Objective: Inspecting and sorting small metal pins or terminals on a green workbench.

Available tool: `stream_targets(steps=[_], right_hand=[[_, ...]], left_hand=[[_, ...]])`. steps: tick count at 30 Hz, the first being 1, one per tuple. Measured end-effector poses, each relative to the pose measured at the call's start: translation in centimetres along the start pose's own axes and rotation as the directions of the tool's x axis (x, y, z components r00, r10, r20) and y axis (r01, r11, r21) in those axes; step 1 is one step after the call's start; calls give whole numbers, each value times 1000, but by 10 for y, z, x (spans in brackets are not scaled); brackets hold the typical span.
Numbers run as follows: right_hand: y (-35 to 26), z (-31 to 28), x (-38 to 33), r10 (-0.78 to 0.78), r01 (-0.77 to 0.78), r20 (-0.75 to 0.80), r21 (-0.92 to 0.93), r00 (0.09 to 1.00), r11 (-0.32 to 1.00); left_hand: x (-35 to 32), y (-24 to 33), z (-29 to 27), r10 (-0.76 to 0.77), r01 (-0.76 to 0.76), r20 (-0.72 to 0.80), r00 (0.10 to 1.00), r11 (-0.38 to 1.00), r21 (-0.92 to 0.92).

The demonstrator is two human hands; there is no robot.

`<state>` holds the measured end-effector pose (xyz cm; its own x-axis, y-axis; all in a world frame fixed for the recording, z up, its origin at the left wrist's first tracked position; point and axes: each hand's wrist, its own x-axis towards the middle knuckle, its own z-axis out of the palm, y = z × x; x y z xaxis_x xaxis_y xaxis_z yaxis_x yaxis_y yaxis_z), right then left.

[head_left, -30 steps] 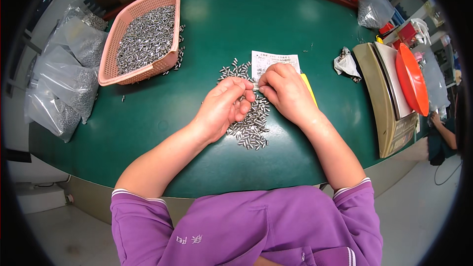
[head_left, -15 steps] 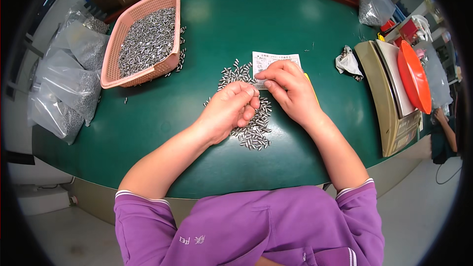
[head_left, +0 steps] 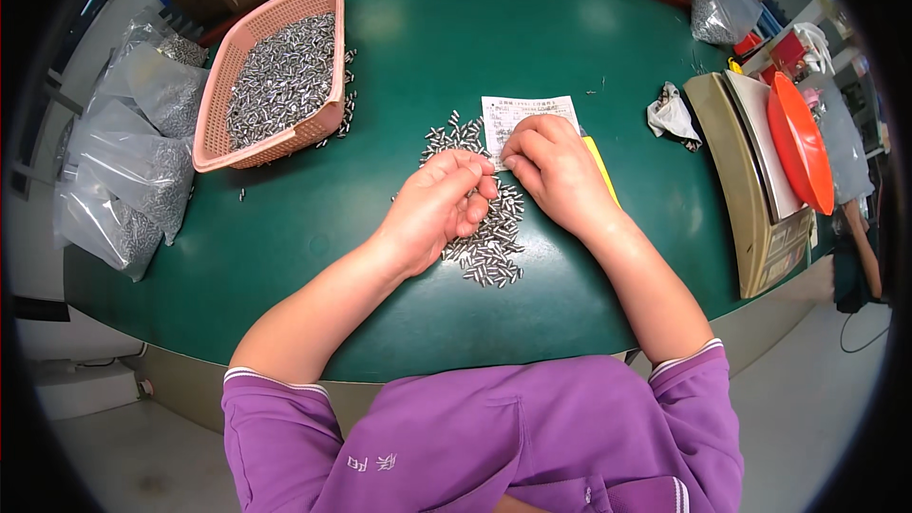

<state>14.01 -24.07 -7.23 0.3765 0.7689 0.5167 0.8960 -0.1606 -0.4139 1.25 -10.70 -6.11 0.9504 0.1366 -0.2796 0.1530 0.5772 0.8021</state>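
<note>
Small shiny metal pins lie in a loose pile point(head_left: 491, 252) on the green tabletop, partly covered by my hands. Over the pile, my left hand point(head_left: 439, 201) is closed, thumb pressed to the index finger; whatever the tips hold is too small to make out. Just to its right, my right hand point(head_left: 559, 176) has its fingers curled down in a pinch, tips close to those of my left hand, their contents hidden. Beneath and behind the right hand lies a printed paper slip point(head_left: 503, 114). A yellow object point(head_left: 602, 171) shows beside that hand.
A pink plastic basket point(head_left: 211, 104) full of similar pins stands at the left, with stray pins beside it. Clear bags of metal parts point(head_left: 142, 171) sit along the left edge. At the right are a crumpled white bag point(head_left: 671, 116), a beige box point(head_left: 727, 185) and an orange-red dish point(head_left: 800, 144).
My right fingers have curled in more and point downward, close to the left fingertips. The left hand has stayed nearly in place, its thumb and index finger still together.
</note>
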Motion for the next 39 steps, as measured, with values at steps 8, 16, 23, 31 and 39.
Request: stream_targets(steps=[8,16,23,31,39], right_hand=[[-14,-3,-2,121,-135,61,510,991,850],[-9,0,0,106,-103,-7,201,994,974],[0,4,-2,-31,31,-20,-14,999,999],[0,-3,0,-63,63,55,-4,997,998],[-12,-4,0,80,-81,16,356,997,931]], left_hand=[[0,-3,0,28,-29,14,1000,994,108],[-1,-1,0,28,-27,39,999,1000,-15],[-1,2,-2,56,-57,-25,998,996,-64],[1,0,-5,44,-44,-2,999,998,-42],[0,-1,-1,10,-9,-20,1000,999,44]])
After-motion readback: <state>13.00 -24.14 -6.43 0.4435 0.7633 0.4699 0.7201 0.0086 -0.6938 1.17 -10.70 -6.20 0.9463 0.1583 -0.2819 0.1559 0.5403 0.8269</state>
